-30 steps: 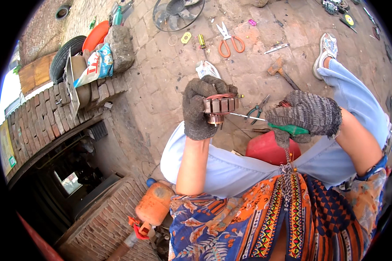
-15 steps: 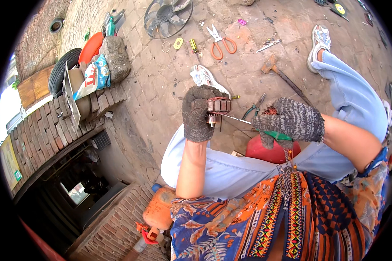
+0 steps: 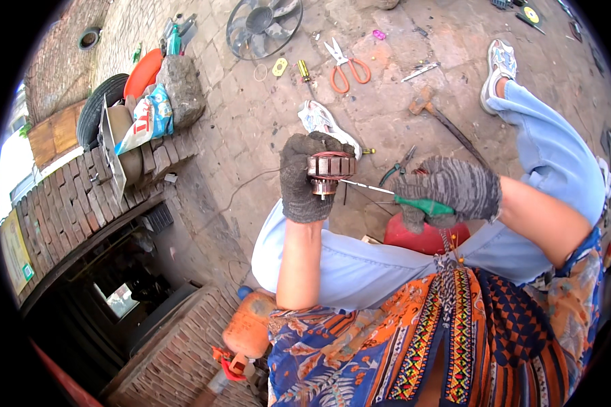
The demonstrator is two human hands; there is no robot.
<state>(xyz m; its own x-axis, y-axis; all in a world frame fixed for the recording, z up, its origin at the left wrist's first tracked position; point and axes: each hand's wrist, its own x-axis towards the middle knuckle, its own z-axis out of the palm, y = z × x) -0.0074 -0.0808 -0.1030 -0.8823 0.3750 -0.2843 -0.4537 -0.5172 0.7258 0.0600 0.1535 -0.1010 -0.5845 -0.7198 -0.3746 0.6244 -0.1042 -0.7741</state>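
My left hand (image 3: 300, 178), in a dark knitted glove, is closed around a motor armature (image 3: 332, 167) with a slotted metal core and reddish copper windings. Its copper-coloured commutator (image 3: 324, 186) points toward me. In my gloved right hand (image 3: 455, 190) is a screwdriver with a green handle (image 3: 424, 205). Its thin shaft (image 3: 370, 186) reaches left, and the tip meets the armature between the windings and the commutator. Some reddish wire (image 3: 419, 171) shows by the right hand's fingers; I cannot tell whether the hand grips it.
Beyond my hands lie pliers (image 3: 400, 166), a hammer (image 3: 448, 122), orange-handled scissors (image 3: 348, 68), a yellow screwdriver (image 3: 304, 70) and a fan (image 3: 263, 26). A red rounded object (image 3: 428, 234) sits between my legs. Left are a tyre (image 3: 102, 112), a stone (image 3: 181, 91) and a brick ledge (image 3: 149, 159).
The armature has turned and shifted slightly left in my left hand, showing more of its core. The screwdriver's green handle is more exposed. A thin wire now shows trailing left of my left hand.
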